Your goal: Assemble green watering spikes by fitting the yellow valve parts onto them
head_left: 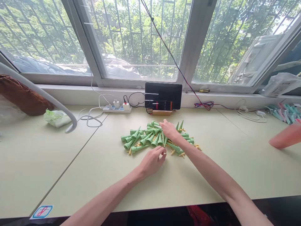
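A heap of green cone-shaped plastic spikes (145,138) with ribbed caps lies on the table, pointing in many directions. Small yellow T-shaped plastic pieces (173,152) are mixed in and scattered along its front and right edges. My right hand (169,130) reaches across to the back of the heap, its fingers closed at a green spike (154,123) there. At the front edge of the heap, my left hand (154,160) rests with curled fingers and the thumb near the index finger. Whatever lies between those fingertips, if anything, is too small to make out.
Behind the heap, a phone (162,105) leans before a dark tablet (163,91). A power strip (117,108) with cables is left of them. A white curved bar (47,91) crosses the left side. A pink translucent object (285,135) lies at right.
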A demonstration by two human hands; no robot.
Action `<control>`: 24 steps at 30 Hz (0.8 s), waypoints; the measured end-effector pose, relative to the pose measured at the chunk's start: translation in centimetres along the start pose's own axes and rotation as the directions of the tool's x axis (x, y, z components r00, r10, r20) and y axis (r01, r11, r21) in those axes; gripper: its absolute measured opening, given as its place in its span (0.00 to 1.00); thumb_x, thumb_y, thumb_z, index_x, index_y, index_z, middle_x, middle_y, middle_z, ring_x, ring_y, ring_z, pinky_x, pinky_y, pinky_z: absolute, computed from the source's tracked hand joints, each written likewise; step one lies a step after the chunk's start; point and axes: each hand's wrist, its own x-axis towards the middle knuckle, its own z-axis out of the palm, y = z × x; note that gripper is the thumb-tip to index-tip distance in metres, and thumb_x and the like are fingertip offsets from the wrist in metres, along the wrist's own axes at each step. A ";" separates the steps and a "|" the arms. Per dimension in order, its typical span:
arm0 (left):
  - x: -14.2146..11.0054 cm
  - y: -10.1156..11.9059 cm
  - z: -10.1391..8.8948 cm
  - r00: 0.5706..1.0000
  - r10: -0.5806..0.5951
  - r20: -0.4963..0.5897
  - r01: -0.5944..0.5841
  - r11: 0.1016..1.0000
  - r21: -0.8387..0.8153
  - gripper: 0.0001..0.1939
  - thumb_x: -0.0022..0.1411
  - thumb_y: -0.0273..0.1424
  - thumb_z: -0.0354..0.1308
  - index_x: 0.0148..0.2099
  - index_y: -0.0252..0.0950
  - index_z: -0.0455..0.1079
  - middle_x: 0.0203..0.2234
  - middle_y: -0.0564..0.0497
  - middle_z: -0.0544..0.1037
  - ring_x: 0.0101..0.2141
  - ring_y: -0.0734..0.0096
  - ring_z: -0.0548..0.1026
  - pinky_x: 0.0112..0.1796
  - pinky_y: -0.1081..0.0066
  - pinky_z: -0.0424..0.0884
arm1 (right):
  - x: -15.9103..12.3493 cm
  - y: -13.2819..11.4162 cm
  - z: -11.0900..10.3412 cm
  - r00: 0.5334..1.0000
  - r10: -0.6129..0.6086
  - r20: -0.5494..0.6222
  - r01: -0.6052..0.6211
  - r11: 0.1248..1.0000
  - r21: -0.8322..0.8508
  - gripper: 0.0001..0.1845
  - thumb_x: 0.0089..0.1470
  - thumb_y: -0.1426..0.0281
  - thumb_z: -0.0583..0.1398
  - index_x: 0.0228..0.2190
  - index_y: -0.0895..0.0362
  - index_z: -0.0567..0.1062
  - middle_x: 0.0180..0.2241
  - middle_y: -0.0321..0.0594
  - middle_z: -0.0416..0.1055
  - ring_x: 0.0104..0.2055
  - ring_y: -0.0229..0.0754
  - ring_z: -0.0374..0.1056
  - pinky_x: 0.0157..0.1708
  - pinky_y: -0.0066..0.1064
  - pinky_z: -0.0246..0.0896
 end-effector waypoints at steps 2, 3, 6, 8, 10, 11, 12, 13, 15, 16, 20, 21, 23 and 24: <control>0.0 0.1 -0.1 1.000 -0.002 0.004 0.002 1.000 -0.002 0.09 0.66 0.25 0.47 0.37 0.37 0.69 0.32 0.51 0.75 0.22 0.76 0.65 0.28 0.73 0.63 | -0.2 0.0 -0.2 1.000 -0.014 -0.005 0.014 1.000 0.000 0.18 0.59 0.85 0.47 0.40 0.58 0.71 0.41 0.45 0.64 0.33 0.41 0.71 0.28 0.28 0.55; 0.0 0.1 -0.1 1.000 -0.002 0.006 0.002 1.000 -0.003 0.09 0.66 0.25 0.47 0.37 0.36 0.69 0.32 0.51 0.74 0.23 0.76 0.65 0.28 0.73 0.63 | -0.3 0.0 -0.2 1.000 -0.020 -0.006 0.020 1.000 -0.001 0.18 0.58 0.86 0.47 0.40 0.58 0.71 0.41 0.45 0.64 0.33 0.41 0.71 0.28 0.28 0.54; 0.0 0.1 -0.2 1.000 0.002 0.005 -0.002 1.000 -0.001 0.09 0.65 0.25 0.47 0.36 0.36 0.68 0.31 0.51 0.74 0.23 0.76 0.65 0.28 0.73 0.62 | -0.5 0.1 -0.4 0.999 -0.037 -0.004 0.037 0.999 0.000 0.19 0.59 0.86 0.47 0.40 0.57 0.72 0.41 0.45 0.64 0.32 0.40 0.70 0.28 0.28 0.53; 0.0 0.1 -0.2 1.000 0.004 0.003 -0.004 1.000 -0.002 0.10 0.65 0.25 0.47 0.36 0.36 0.68 0.31 0.51 0.74 0.23 0.76 0.65 0.28 0.73 0.62 | -0.6 0.2 -0.4 0.999 -0.049 -0.004 0.049 0.999 0.002 0.19 0.59 0.86 0.47 0.40 0.57 0.72 0.41 0.45 0.64 0.32 0.40 0.70 0.28 0.28 0.52; 0.0 0.1 -0.1 1.000 -0.001 0.007 0.001 1.000 -0.009 0.10 0.65 0.25 0.46 0.36 0.36 0.68 0.31 0.52 0.73 0.23 0.76 0.64 0.27 0.74 0.62 | -0.6 0.2 -0.4 0.998 -0.062 -0.005 0.062 0.998 0.006 0.19 0.59 0.86 0.48 0.40 0.57 0.72 0.41 0.45 0.64 0.32 0.39 0.69 0.28 0.28 0.51; 0.0 0.1 -0.1 1.000 -0.005 0.009 0.005 1.000 -0.015 0.10 0.66 0.25 0.46 0.36 0.36 0.68 0.31 0.52 0.73 0.23 0.76 0.64 0.27 0.74 0.62 | -0.6 0.3 -0.4 0.998 -0.067 -0.006 0.067 0.998 0.009 0.19 0.59 0.85 0.47 0.40 0.57 0.72 0.41 0.45 0.64 0.31 0.39 0.68 0.28 0.28 0.50; -0.1 0.0 -0.1 1.000 -0.007 0.010 0.007 1.000 -0.020 0.10 0.66 0.25 0.46 0.36 0.37 0.68 0.31 0.52 0.73 0.23 0.76 0.64 0.27 0.74 0.62 | -0.7 0.3 -0.4 0.997 -0.072 -0.006 0.072 0.997 0.011 0.19 0.59 0.85 0.47 0.40 0.57 0.73 0.41 0.44 0.64 0.31 0.38 0.68 0.28 0.28 0.50; -0.1 0.0 -0.1 1.000 -0.007 0.012 0.007 1.000 -0.025 0.10 0.66 0.25 0.46 0.37 0.37 0.68 0.31 0.52 0.73 0.23 0.76 0.64 0.27 0.74 0.62 | -0.7 0.4 -0.4 0.997 -0.076 -0.007 0.077 0.997 0.014 0.19 0.59 0.86 0.47 0.40 0.57 0.73 0.40 0.44 0.64 0.30 0.38 0.67 0.27 0.28 0.49; -0.1 0.1 -0.1 1.000 -0.005 0.013 0.005 0.999 -0.032 0.10 0.66 0.26 0.46 0.36 0.36 0.68 0.31 0.52 0.73 0.23 0.76 0.64 0.27 0.74 0.62 | -0.9 0.5 -0.4 0.996 -0.083 -0.008 0.084 0.996 0.020 0.20 0.59 0.86 0.47 0.40 0.57 0.73 0.40 0.44 0.64 0.29 0.37 0.66 0.27 0.28 0.48; -0.1 0.1 -0.1 1.000 -0.003 0.014 0.004 0.999 -0.034 0.10 0.66 0.25 0.46 0.36 0.36 0.68 0.31 0.52 0.72 0.24 0.76 0.64 0.27 0.74 0.62 | -1.0 0.5 -0.4 0.996 -0.086 -0.009 0.086 0.996 0.023 0.20 0.59 0.86 0.47 0.40 0.57 0.73 0.40 0.44 0.64 0.29 0.37 0.66 0.27 0.28 0.47; 0.0 0.1 -0.1 1.000 0.001 0.014 0.000 1.000 -0.030 0.10 0.66 0.25 0.46 0.36 0.36 0.68 0.30 0.51 0.73 0.24 0.76 0.64 0.27 0.74 0.62 | -1.3 0.8 -0.3 0.996 -0.092 -0.009 0.092 0.995 0.033 0.20 0.60 0.85 0.46 0.42 0.57 0.73 0.40 0.44 0.64 0.29 0.37 0.65 0.27 0.29 0.46; 0.0 0.1 -0.1 1.000 0.002 0.014 -0.002 1.000 -0.028 0.10 0.66 0.25 0.46 0.36 0.36 0.68 0.30 0.51 0.73 0.23 0.76 0.64 0.27 0.74 0.62 | -1.4 0.9 -0.3 0.996 -0.092 -0.010 0.092 0.995 0.035 0.20 0.60 0.84 0.46 0.42 0.57 0.73 0.40 0.44 0.64 0.29 0.37 0.65 0.27 0.29 0.46; 0.0 0.1 -0.1 1.000 0.005 0.016 -0.005 1.000 -0.026 0.10 0.66 0.25 0.46 0.36 0.36 0.69 0.30 0.51 0.73 0.23 0.76 0.64 0.27 0.74 0.62 | -1.6 1.0 -0.3 0.995 -0.094 -0.012 0.095 0.995 0.039 0.20 0.60 0.84 0.47 0.42 0.57 0.73 0.39 0.43 0.64 0.29 0.37 0.65 0.26 0.28 0.46; 0.0 0.1 -0.1 1.000 0.006 0.016 -0.006 1.000 -0.027 0.10 0.66 0.25 0.46 0.36 0.36 0.69 0.30 0.51 0.73 0.23 0.76 0.64 0.27 0.73 0.62 | -1.7 1.1 -0.4 0.995 -0.097 -0.013 0.097 0.994 0.042 0.20 0.60 0.84 0.47 0.42 0.56 0.73 0.39 0.43 0.64 0.29 0.37 0.65 0.26 0.28 0.45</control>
